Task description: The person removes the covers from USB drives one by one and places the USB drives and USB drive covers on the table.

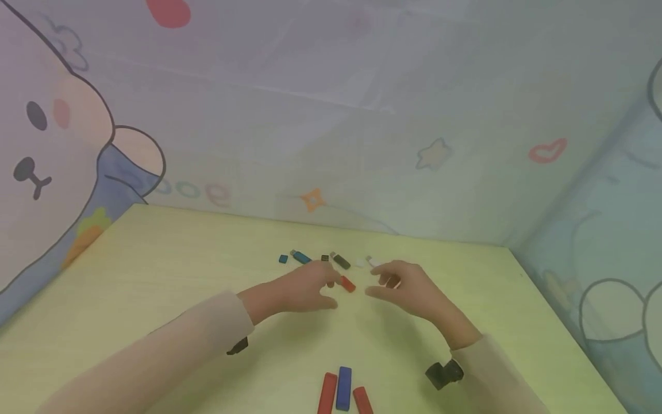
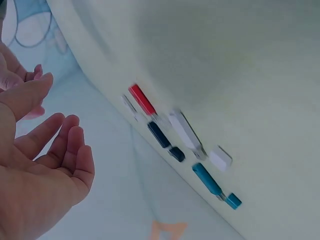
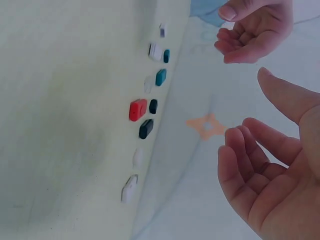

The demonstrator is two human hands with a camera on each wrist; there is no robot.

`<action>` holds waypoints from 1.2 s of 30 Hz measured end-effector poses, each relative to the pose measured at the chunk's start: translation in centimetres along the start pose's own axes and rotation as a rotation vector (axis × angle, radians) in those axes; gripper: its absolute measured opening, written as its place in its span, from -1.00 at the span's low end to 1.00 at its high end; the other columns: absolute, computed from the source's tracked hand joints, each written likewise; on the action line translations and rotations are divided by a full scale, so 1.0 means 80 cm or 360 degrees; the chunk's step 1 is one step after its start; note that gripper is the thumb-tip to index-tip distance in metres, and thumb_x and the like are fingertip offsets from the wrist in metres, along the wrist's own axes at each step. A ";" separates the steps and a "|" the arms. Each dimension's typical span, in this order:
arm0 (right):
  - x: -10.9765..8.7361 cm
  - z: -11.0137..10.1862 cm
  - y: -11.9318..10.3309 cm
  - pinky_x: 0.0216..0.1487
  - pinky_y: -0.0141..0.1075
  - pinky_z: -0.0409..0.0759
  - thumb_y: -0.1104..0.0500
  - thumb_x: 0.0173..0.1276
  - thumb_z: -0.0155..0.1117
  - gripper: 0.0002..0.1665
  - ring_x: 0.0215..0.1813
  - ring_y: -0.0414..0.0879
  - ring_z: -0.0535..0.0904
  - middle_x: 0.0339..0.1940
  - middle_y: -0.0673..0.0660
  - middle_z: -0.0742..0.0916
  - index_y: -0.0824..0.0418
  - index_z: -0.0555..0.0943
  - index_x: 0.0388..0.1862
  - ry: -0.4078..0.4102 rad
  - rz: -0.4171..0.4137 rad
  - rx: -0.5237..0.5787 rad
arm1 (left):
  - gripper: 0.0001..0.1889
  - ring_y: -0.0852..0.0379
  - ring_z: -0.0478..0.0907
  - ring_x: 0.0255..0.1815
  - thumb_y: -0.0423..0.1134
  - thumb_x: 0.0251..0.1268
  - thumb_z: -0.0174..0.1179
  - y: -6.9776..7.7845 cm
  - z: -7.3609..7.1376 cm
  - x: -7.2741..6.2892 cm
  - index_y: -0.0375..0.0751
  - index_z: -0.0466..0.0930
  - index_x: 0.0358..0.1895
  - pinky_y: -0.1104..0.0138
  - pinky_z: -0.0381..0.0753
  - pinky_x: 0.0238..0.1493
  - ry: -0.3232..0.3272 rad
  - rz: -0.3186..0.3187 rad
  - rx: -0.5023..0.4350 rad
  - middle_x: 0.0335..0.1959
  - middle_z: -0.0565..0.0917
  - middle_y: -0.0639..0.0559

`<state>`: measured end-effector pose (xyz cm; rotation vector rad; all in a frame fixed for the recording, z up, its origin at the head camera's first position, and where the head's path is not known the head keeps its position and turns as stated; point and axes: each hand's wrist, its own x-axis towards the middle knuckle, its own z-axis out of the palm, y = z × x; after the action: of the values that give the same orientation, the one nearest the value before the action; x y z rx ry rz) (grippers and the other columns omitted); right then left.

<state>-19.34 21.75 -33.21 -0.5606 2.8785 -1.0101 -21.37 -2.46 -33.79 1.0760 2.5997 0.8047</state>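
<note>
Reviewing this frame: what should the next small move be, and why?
Probably lower the left hand to pinch the red USB stick: the hand appears empty, and in the head view it reaches nearer to that stick than the right hand does.

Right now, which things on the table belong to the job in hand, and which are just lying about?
Probably the job, nearest the left hand and right hand: red stick, teal stick, black stick, white sticks, teal cap, black cap, white caps.

Apparently lying about, near the head view's bottom edge: red bars, blue bar.
</note>
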 end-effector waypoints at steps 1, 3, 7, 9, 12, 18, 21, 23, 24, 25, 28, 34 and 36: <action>-0.006 0.000 -0.003 -0.24 -0.26 0.53 0.02 0.23 0.39 -0.51 -0.24 -0.13 0.52 -0.25 0.06 0.65 0.25 0.63 0.07 -0.0005 -0.0022 0.0006 | -0.63 -0.07 0.52 0.02 -0.28 0.21 0.29 0.004 0.001 -0.004 -0.30 0.57 0.09 0.12 0.51 0.02 -0.0015 0.0022 0.0015 -0.03 0.60 -0.12; -0.019 0.000 -0.007 -0.26 -0.29 0.54 0.03 0.23 0.40 -0.53 -0.27 -0.14 0.53 -0.26 0.05 0.64 0.25 0.63 0.05 -0.0022 -0.0072 0.0016 | -0.63 -0.05 0.52 0.02 -0.28 0.22 0.29 0.011 0.005 -0.012 -0.30 0.58 0.09 0.13 0.51 0.02 -0.0041 0.0075 0.0027 -0.02 0.60 -0.11; -0.044 0.003 -0.014 -0.29 -0.34 0.56 0.04 0.21 0.42 -0.57 -0.31 -0.20 0.52 -0.29 0.02 0.63 0.24 0.64 -0.01 -0.0065 -0.0158 0.0047 | -0.64 -0.01 0.50 0.02 -0.26 0.23 0.29 0.021 0.014 -0.027 -0.31 0.58 0.08 0.20 0.49 0.05 -0.0098 0.0131 0.0012 -0.02 0.60 -0.08; -0.056 0.006 -0.017 -0.30 -0.35 0.57 0.03 0.21 0.42 -0.57 -0.31 -0.22 0.51 -0.31 0.00 0.63 0.23 0.64 -0.02 -0.0092 -0.0184 0.0069 | -0.65 0.01 0.49 0.00 -0.26 0.22 0.30 0.025 0.019 -0.033 -0.30 0.59 0.06 0.25 0.49 0.03 -0.0122 0.0152 -0.0007 -0.06 0.59 -0.07; -0.072 0.010 -0.020 -0.32 -0.36 0.57 0.00 0.20 0.42 -0.57 -0.31 -0.25 0.50 -0.33 -0.02 0.62 0.23 0.64 -0.04 -0.0130 -0.0221 0.0114 | -0.66 0.05 0.48 -0.03 -0.25 0.20 0.32 0.032 0.026 -0.041 -0.28 0.61 0.04 0.31 0.48 0.02 -0.0148 0.0177 -0.0029 -0.12 0.59 -0.03; -0.094 0.026 -0.022 -0.33 -0.37 0.56 0.00 0.21 0.41 -0.60 -0.31 -0.27 0.49 -0.36 0.02 0.63 0.22 0.65 -0.07 -0.0186 -0.0258 0.0184 | -0.68 0.18 0.48 -0.10 -0.23 0.20 0.32 0.037 0.044 -0.049 -0.23 0.64 0.01 0.43 0.46 -0.05 -0.0228 0.0231 -0.0007 -0.19 0.59 0.05; -0.101 0.033 -0.023 -0.32 -0.37 0.57 0.01 0.23 0.40 -0.62 -0.30 -0.28 0.50 -0.35 0.01 0.64 0.22 0.65 -0.08 -0.0245 -0.0303 0.0202 | -0.69 0.24 0.47 -0.12 -0.23 0.19 0.33 0.038 0.053 -0.050 -0.21 0.65 0.00 0.46 0.45 -0.06 -0.0268 0.0268 0.0016 -0.21 0.58 0.09; -0.104 0.037 -0.023 -0.32 -0.38 0.57 0.02 0.24 0.39 -0.64 -0.29 -0.30 0.51 -0.34 0.01 0.65 0.22 0.65 -0.08 -0.0305 -0.0347 0.0211 | -0.69 0.29 0.45 -0.13 -0.23 0.17 0.34 0.039 0.058 -0.051 -0.20 0.66 -0.01 0.48 0.45 -0.05 -0.0290 0.0286 0.0020 -0.22 0.58 0.12; -0.105 0.039 -0.022 -0.32 -0.38 0.58 0.03 0.25 0.39 -0.65 -0.29 -0.30 0.52 -0.32 0.02 0.65 0.21 0.66 -0.08 -0.0343 -0.0372 0.0223 | -0.69 0.31 0.45 -0.14 -0.24 0.17 0.34 0.040 0.061 -0.052 -0.19 0.66 -0.01 0.48 0.45 -0.06 -0.0306 0.0290 0.0006 -0.22 0.58 0.13; -0.106 0.040 -0.021 -0.31 -0.38 0.58 0.05 0.26 0.38 -0.66 -0.28 -0.29 0.53 -0.30 0.02 0.66 0.20 0.66 -0.07 -0.0384 -0.0392 0.0240 | -0.69 0.33 0.44 -0.14 -0.24 0.16 0.34 0.041 0.063 -0.052 -0.18 0.66 -0.01 0.49 0.44 -0.07 -0.0316 0.0297 -0.0001 -0.22 0.58 0.14; -0.107 0.045 -0.018 -0.29 -0.40 0.58 0.07 0.28 0.36 -0.69 -0.25 -0.29 0.54 -0.25 0.00 0.66 0.17 0.67 -0.04 -0.0523 -0.0422 0.0292 | -0.70 0.38 0.39 -0.24 -0.25 0.16 0.35 0.046 0.070 -0.055 -0.16 0.68 -0.01 0.55 0.41 -0.15 -0.0333 0.0323 0.0004 -0.28 0.59 0.17; -0.106 0.052 -0.009 -0.25 -0.41 0.59 0.13 0.30 0.34 -0.76 -0.22 -0.33 0.54 -0.25 -0.06 0.65 0.09 0.70 -0.06 -0.0657 -0.0532 0.0259 | -0.78 0.44 0.29 -0.36 -0.21 0.13 0.35 0.056 0.088 -0.071 -0.15 0.72 -0.15 0.60 0.31 -0.29 -0.0256 0.0311 0.0011 -0.39 0.56 0.24; -0.106 0.054 -0.007 -0.24 -0.42 0.59 0.14 0.29 0.35 -0.77 -0.21 -0.33 0.54 -0.25 -0.08 0.65 0.06 0.70 -0.07 -0.0667 -0.0577 0.0232 | -0.80 0.44 0.28 -0.38 -0.19 0.10 0.35 0.059 0.094 -0.076 -0.16 0.73 -0.20 0.59 0.30 -0.34 -0.0223 0.0315 -0.0016 -0.43 0.54 0.25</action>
<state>-10.59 21.74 -36.96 -1.1538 2.3647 -0.9835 -11.37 -0.92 -37.46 1.3514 2.3989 0.7520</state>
